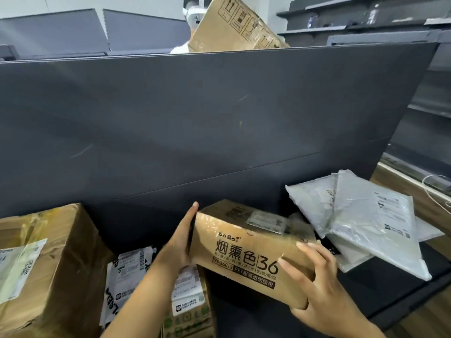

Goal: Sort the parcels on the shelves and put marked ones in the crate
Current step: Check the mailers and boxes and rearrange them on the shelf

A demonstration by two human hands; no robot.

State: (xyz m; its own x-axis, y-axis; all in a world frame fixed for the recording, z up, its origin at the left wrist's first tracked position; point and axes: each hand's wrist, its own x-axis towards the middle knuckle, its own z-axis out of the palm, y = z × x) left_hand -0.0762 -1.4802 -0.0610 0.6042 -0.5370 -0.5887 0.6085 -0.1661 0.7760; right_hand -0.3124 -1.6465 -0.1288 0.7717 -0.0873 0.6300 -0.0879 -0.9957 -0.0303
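Observation:
A brown cardboard parcel (246, 250) with dark printed lettering and a white label on top is held above the dark shelf (244, 311), between both my hands. My left hand (179, 242) lies flat against its left end, fingers straight and pointing up. My right hand (314, 276) grips its right front corner, fingers curled over the face and thumb under the lower edge. No crate is in view.
A large taped brown box (46, 262) sits at the left. White labelled mailers and a small printed carton (188, 303) lie under my left forearm. Grey plastic mailers (366, 220) are piled at the right. A dark back panel (195, 123) rises behind. Beyond it, another person holds a box (234, 23).

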